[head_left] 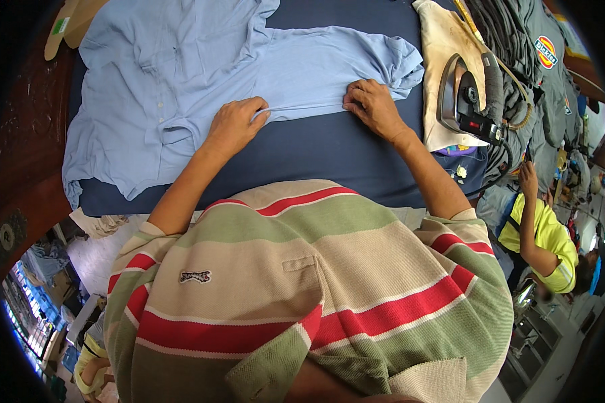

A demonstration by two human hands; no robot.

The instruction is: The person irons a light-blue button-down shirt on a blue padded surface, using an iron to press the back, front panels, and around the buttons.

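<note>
A light blue button-up shirt (208, 60) lies spread over a dark blue cloth-covered table (302, 151), one sleeve stretched out to the right. My left hand (238, 122) pinches the sleeve's near edge close to the shirt's body. Farther right, my right hand (375, 107) grips the same edge near the cuff, its fingers curled over the fabric. Between the two hands the edge runs nearly straight. To the right of the cuff, an iron (462, 97) rests on a cream cloth (433, 131), apart from my right hand.
Dark grey garments (548, 80) are piled on the right, beside the iron's cord. A yellow measuring tape (469, 20) lies at the back right. Dark carved wood (33, 127) borders the left side. A person in a yellow top (548, 238) is at the right.
</note>
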